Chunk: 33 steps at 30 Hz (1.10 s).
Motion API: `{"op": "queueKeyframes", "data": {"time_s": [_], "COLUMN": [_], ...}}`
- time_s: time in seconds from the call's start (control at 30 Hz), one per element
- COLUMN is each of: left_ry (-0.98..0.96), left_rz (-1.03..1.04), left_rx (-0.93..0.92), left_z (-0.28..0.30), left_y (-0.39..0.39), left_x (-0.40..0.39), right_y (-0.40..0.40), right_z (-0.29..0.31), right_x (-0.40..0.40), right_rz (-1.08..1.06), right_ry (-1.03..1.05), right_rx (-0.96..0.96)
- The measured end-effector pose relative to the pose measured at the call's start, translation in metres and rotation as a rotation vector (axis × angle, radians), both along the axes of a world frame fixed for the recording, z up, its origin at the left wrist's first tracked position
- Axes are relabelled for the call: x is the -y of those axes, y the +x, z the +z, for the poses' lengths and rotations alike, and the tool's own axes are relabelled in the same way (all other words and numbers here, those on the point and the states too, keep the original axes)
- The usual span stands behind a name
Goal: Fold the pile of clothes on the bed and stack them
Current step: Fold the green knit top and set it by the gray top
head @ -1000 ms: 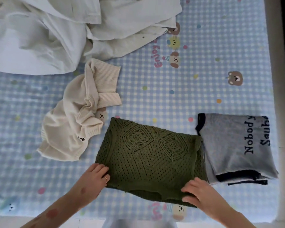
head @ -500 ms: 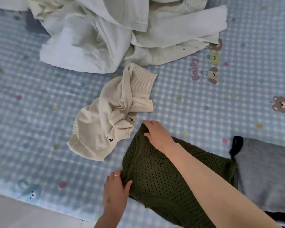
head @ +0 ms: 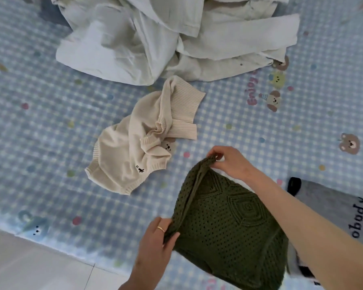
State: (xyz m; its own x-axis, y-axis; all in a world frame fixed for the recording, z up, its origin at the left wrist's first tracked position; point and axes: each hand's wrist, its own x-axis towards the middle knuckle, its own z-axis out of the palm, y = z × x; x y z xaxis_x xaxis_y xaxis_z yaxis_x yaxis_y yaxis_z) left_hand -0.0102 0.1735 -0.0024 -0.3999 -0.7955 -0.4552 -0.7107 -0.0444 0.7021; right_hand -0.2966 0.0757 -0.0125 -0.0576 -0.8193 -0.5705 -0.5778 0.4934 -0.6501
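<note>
While the fold is in progress, items are entered from left to right; pale tiled floor (head: 40, 266) at the lower left, beyond the bed's near edge; blue-and-white checked bed cover printed with bears and dots (head: 50, 122), carrying everything listed; crumpled cream ribbed knit sweater with a small black emblem (head: 134, 151), unfolded, lying apart from the work, presumably awaiting its turn; heap of white and off-white garments (head: 176, 36) at the far side, unsorted, its lower edge just beside the sweater's ribbed hem.

Left hand (head: 158, 240), ring on one finger, thumb and fingers (head: 170, 239) pinching the near left corner of the olive-green openwork crochet top (head: 228, 222); that top lies near the bed's front edge, its left border lifted clear of the cover; right hand (head: 228, 162) reaching across, fingers pinching the far left corner; both corners held, judged so that the raised edge can be carried over evenly as a further fold.

Folded grey garment with dark trim and black lettering (head: 333, 208), at the right edge, partly behind the right forearm; likely the base of the stack, close enough for the green top to go onto it.
</note>
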Motion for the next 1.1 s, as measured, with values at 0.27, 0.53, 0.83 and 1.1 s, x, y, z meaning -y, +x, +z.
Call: {"op": "queueKeyframes", "data": {"time_s": [0.27,0.53,0.83,1.1], "left_ry": [-0.174,-0.08,0.039,-0.036], "left_rz": [-0.455,-0.765,0.225,0.308], "left_rx": [-0.122,0.086,0.421,0.176], "left_z": [0.008,-0.001,-0.018,-0.017], "left_y": [-0.061,-0.147,-0.124,-0.111], "left_x": [-0.075,-0.15,-0.121,-0.045], "right_y": [-0.078,-0.143,-0.096,-0.096], "right_z": [0.023,0.023,-0.021,-0.02], "right_x": [-0.096,-0.198,-0.196,-0.219], "right_rz": [-0.051,-0.03,0.197,-0.206], "right_ry": [0.101,0.263,0.068,-0.064], "right_rx": [0.047,-0.073,-0.455,-0.201]}}
